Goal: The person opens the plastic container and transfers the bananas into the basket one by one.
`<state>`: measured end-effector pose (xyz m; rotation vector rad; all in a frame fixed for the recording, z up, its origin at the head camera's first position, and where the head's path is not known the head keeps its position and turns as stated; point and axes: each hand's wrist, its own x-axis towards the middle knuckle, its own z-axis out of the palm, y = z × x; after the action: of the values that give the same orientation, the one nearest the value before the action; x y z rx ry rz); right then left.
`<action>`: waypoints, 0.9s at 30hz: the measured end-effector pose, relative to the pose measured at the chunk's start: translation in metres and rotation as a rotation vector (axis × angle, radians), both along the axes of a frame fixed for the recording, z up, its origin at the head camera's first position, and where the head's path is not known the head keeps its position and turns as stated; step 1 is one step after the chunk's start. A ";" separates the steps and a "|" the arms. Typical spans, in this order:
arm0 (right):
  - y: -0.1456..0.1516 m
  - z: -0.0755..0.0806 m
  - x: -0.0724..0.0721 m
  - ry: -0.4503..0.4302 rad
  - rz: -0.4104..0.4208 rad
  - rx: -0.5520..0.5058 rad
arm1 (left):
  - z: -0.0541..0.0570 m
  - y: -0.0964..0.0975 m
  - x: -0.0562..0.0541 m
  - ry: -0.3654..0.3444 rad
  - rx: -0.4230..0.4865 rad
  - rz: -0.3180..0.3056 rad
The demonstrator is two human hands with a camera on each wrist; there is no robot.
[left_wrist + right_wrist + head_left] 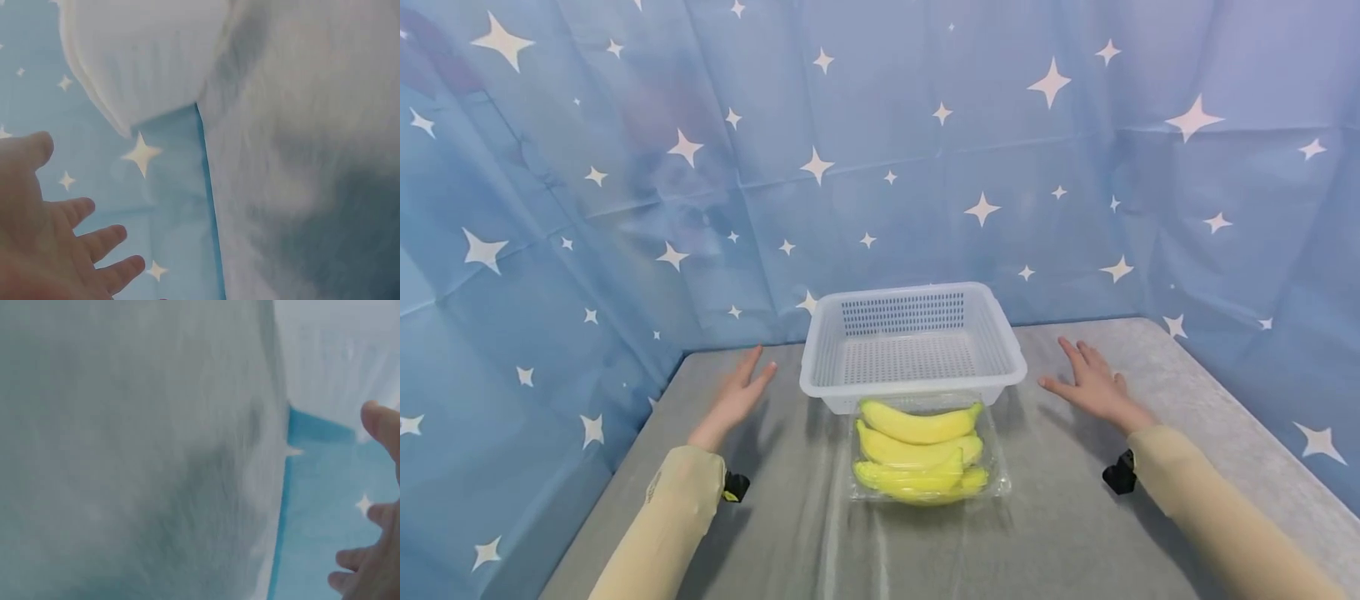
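A clear plastic pack of yellow bananas (917,454) lies on the grey table in front of a white perforated basket (913,389). Nothing shows inside the basket. To the left of the basket, my left hand (735,400) is held with fingers spread and grips nothing. On the other side, my right hand (1096,387) is spread the same way, apart from the basket and the pack. The left wrist view shows the left hand (56,231) with its fingers apart beside the basket's white side (144,56). Part of the right hand (384,550) appears at the right wrist view's edge.
The grey cloth-covered table (1067,533) ends at the back against a blue curtain (880,167) with white stars. That curtain also runs along the left and right sides. The basket stands close to the table's back edge.
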<state>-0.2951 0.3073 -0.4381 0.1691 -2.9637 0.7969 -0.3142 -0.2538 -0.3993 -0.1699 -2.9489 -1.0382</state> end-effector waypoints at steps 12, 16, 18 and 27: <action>-0.016 -0.005 0.024 0.088 0.103 -0.278 | -0.012 0.023 0.043 -0.058 0.250 0.015; -0.020 -0.005 0.032 0.123 0.090 -0.323 | -0.022 0.034 0.053 -0.012 0.302 0.001; -0.023 -0.005 0.036 0.180 0.064 -0.371 | -0.025 0.040 0.057 0.017 0.296 -0.001; -0.041 0.006 0.052 0.521 0.023 -0.470 | -0.036 0.065 0.068 -0.033 0.383 -0.008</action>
<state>-0.2434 0.2660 -0.4319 0.3230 -2.2332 1.2065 -0.2459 -0.1885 -0.4353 -0.1592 -2.7081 -1.5903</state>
